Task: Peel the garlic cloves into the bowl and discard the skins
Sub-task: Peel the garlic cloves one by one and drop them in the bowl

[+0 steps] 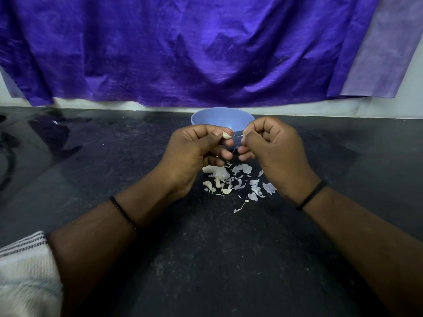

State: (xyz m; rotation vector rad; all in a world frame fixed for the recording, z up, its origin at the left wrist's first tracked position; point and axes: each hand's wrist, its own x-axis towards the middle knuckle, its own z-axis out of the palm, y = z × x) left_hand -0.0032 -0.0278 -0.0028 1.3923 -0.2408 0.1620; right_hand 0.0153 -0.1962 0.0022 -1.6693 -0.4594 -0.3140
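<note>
A garlic clove [226, 135] is pinched between the thumb and curled fingers of the left hand [196, 152], its pale tip showing just past the thumbnail. A thin strip of skin [239, 135] is nipped between the thumb and forefinger of the right hand [270, 149], whose other fingers are curled in. The strip runs across the small gap between the two sets of fingertips, so the peeling of this clove is judged to be under way and not finished.

Just beyond the fingers stands the blue bowl [212, 116]; its inside is largely hidden by the hands, and whether any peeled cloves lie in it cannot be told. Below the fingers, on the dark counter [206, 259], a heap of loose skins [254, 187] is spread. Under the left fingers a few pale pieces [216, 171] lie among the skins and are taken to be cloves not yet peeled.

What is left, by this reading: the held clove must be stripped and dropped in, the remaining pieces dealt with, and the skins cleared away.
</note>
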